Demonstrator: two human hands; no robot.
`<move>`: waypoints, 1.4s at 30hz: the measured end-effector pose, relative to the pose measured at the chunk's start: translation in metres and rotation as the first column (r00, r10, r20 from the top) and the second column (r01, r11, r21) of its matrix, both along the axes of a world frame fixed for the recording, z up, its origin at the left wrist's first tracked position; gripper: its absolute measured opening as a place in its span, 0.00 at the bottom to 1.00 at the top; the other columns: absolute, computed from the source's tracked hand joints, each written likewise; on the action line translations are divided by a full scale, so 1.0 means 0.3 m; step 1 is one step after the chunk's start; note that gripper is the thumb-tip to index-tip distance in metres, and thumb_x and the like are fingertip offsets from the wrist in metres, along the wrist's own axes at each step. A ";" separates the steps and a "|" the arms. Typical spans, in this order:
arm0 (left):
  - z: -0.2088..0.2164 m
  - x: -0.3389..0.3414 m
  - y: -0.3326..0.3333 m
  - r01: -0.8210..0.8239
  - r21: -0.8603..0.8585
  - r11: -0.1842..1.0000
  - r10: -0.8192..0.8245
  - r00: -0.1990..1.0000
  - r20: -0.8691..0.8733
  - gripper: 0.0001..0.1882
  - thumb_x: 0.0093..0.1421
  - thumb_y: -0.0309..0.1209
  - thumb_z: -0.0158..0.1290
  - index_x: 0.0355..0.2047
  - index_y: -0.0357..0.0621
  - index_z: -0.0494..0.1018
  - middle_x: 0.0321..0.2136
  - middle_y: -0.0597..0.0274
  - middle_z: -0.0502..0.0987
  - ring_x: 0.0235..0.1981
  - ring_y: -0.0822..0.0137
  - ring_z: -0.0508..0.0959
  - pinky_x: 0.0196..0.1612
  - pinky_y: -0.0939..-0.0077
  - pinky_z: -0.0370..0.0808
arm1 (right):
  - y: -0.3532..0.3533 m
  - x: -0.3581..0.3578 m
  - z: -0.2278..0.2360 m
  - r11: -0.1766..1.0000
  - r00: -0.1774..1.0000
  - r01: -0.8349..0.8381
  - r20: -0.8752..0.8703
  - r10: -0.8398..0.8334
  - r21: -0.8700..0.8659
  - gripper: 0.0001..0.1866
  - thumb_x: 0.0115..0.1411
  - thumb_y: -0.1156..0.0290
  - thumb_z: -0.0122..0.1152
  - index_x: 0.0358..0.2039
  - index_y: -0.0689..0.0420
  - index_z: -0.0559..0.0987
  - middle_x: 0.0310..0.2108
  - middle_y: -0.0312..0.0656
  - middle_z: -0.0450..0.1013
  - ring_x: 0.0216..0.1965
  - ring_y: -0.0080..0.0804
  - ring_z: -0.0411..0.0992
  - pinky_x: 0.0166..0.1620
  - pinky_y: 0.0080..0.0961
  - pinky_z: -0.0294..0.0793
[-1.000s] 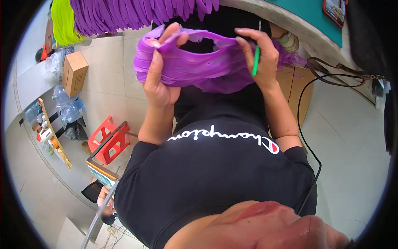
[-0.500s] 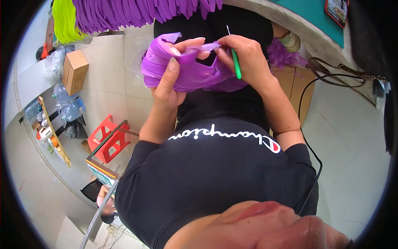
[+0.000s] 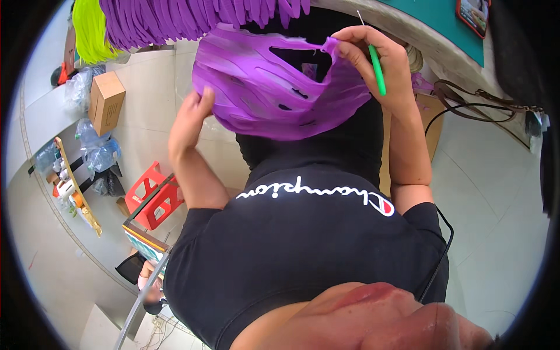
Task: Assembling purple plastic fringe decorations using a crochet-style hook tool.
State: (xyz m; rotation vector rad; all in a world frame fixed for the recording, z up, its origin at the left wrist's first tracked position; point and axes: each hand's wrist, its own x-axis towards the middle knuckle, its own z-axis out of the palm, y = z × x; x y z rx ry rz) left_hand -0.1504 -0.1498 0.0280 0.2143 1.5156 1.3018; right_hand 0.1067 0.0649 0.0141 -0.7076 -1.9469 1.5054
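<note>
A thin, limp purple rubbery sheet (image 3: 262,87) with slits and one large opening is spread out above my lap. At its left edge my left hand (image 3: 189,119) grips it with the thumb in front; the other fingers are partly hidden and slightly blurred. My right hand (image 3: 382,61) pinches the sheet's upper right corner between thumb and finger. Tucked in that same hand is a slim tool with a green handle (image 3: 377,70) and a thin metal tip pointing up and away from the sheet.
Purple strips (image 3: 157,23) and lime-green strips (image 3: 92,32) hang in bunches at the far left. A phone (image 3: 473,16) lies on the green-topped table (image 3: 431,26) at far right. Nearby are a brown strap (image 3: 466,99), black cable, cardboard box (image 3: 105,104), red stool (image 3: 154,195) and another person (image 3: 150,289).
The purple sheet was bunched up between both hands and is now stretched wider. My left hand has moved left and toward me; my right hand has moved right and slightly away, carrying the green-handled tool.
</note>
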 end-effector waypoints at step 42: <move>0.064 0.178 0.374 0.675 -0.397 0.622 -0.436 -0.122 -0.892 0.07 0.49 0.27 0.59 0.31 0.42 0.78 0.27 0.60 0.78 0.33 0.61 0.78 0.37 0.72 0.74 | -0.189 0.061 -0.045 0.952 0.981 0.164 0.143 -0.130 -0.259 0.17 0.53 0.77 0.61 0.20 0.56 0.59 0.21 0.32 0.66 0.25 0.16 0.59 0.29 0.16 0.61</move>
